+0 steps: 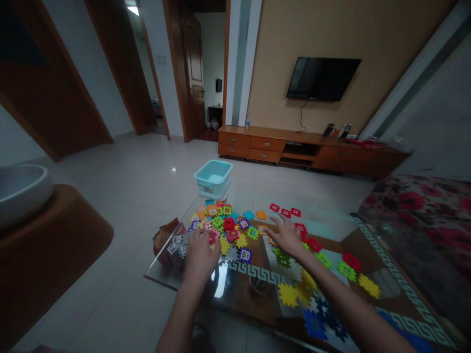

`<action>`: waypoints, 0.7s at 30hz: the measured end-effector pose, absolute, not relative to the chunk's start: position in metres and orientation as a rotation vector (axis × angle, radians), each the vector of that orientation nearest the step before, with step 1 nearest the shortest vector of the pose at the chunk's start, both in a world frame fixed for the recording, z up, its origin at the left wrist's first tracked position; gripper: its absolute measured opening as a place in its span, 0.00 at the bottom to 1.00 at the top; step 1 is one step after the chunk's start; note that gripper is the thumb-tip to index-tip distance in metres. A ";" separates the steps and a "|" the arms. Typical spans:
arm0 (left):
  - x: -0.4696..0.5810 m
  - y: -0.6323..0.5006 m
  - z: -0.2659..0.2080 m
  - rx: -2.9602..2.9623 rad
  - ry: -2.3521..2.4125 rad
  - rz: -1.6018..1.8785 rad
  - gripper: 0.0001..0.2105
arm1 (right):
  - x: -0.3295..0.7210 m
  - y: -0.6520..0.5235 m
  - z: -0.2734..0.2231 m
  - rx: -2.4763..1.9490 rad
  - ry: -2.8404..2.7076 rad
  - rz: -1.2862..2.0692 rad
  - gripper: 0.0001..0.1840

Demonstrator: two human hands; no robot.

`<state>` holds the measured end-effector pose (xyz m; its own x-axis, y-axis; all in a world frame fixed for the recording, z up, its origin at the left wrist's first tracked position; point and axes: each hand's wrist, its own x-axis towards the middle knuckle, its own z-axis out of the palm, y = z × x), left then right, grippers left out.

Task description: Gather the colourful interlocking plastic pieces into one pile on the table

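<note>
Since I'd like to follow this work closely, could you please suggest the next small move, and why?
Probably, the right hand should lift the red, flat, toothed plastic piece from the mixed-colour pile on the clear glass table, because other red toothed pieces lie apart from that pile, near this hand.

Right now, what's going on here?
A person has both hands among colourful plastic pieces on a glass table. The left hand is at the mixed pile; the right hand is beside an orange piece. Whether either grips one isn't clear. Red pieces and green pieces lie spread to the right. A pale blue tub stands beyond.
</note>
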<state>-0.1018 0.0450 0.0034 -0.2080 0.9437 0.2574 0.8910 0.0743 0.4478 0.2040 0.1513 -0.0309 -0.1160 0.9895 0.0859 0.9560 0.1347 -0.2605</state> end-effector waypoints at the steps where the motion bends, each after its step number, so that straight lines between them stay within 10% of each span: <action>1: -0.095 0.044 0.004 1.932 2.175 0.784 0.11 | 0.245 0.137 -0.037 -1.963 -2.123 0.141 0.34; 9: 0.032 -0.001 -0.009 2.226 1.471 0.605 0.14 | 0.463 -0.023 -0.108 -2.264 -1.847 -0.114 0.36; 15: 0.124 -0.046 -0.044 2.290 1.143 0.432 0.45 | 0.446 -0.064 -0.115 -2.185 -2.086 -0.165 0.33; 21: 0.151 -0.053 -0.066 2.323 1.136 0.386 0.32 | 0.447 -0.062 -0.108 -2.077 -2.028 -0.118 0.24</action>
